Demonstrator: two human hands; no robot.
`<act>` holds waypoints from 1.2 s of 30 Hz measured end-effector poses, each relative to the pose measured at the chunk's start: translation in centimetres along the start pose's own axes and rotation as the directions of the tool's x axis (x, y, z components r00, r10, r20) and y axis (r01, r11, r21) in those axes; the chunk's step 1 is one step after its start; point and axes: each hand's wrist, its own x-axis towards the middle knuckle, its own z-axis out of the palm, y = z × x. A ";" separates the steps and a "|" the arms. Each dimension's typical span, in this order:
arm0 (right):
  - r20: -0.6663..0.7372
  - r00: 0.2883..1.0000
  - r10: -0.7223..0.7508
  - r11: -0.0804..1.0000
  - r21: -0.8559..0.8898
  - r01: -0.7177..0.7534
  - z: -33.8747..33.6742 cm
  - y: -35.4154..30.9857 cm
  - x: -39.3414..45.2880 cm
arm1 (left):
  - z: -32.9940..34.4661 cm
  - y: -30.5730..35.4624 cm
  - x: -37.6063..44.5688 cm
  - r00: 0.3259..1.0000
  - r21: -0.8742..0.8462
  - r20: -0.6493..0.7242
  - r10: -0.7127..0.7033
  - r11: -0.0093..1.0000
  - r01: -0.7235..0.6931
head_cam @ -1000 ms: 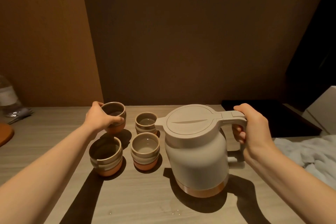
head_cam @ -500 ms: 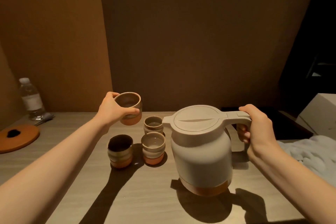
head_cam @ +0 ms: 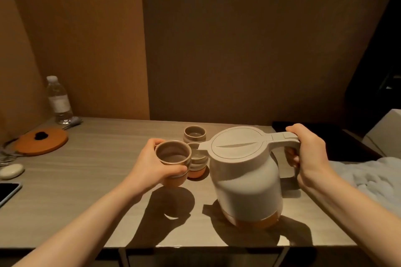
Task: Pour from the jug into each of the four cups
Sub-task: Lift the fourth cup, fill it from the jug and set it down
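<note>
So my left hand (head_cam: 152,166) is wrapped around a cup (head_cam: 173,161) at frame centre, lifted, just left of the jug's (head_cam: 245,178) spout (head_cam: 202,151). My right hand (head_cam: 308,154) grips the handle, spout pointing left toward the cup, jug sitting on the table (head_cam: 86,169).

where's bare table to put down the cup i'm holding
Bare wooden table lies between the round orange mat and the left hand holding the ceramic cup. It is crowded by the cream jug and two standing cups.
</note>
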 end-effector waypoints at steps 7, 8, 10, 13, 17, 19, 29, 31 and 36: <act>0.023 0.999 0.038 0.999 -0.019 -0.038 0.3 2.0 -0.3 | 1.0 -2.5 -2.1 1.000 0.015 0.024 0.006 1.000 -0.007; 0.022 0.999 0.043 0.999 -0.029 -0.042 0.4 2.3 -0.3 | 1.1 -2.8 -2.2 1.000 0.009 0.025 0.010 1.000 -0.010; 0.029 0.998 0.052 0.998 -0.038 -0.051 0.4 2.6 -0.3 | 1.3 -3.3 -2.5 0.999 0.000 0.028 0.016 1.000 -0.016; 0.035 0.997 0.069 0.997 -0.036 -0.067 0.5 2.9 -0.3 | 1.7 -3.9 -2.6 0.999 0.002 0.027 0.029 1.000 -0.029; 0.040 0.996 0.081 0.996 -0.047 -0.079 0.7 3.3 -0.2 | 2.1 -4.6 -2.5 0.999 0.014 0.026 0.039 0.999 -0.039; 0.040 0.996 0.084 0.996 -0.044 -0.082 0.7 3.5 -0.2 | 2.2 -4.8 -2.4 0.999 0.010 0.020 0.050 0.999 -0.050; 0.047 0.996 0.079 0.995 -0.056 -0.077 0.9 4.0 -0.1 | 1.9 -4.6 -2.0 0.998 0.063 0.033 0.051 0.997 -0.053; 0.048 0.996 0.078 0.995 -0.064 -0.075 1.0 4.0 0.0 | 1.9 -4.7 -1.9 0.998 0.098 0.032 0.057 0.993 -0.060; 0.068 0.996 0.059 0.994 -0.101 -0.052 1.4 3.8 0.1 | 1.8 -4.4 -1.6 0.996 0.156 0.021 0.085 0.984 -0.087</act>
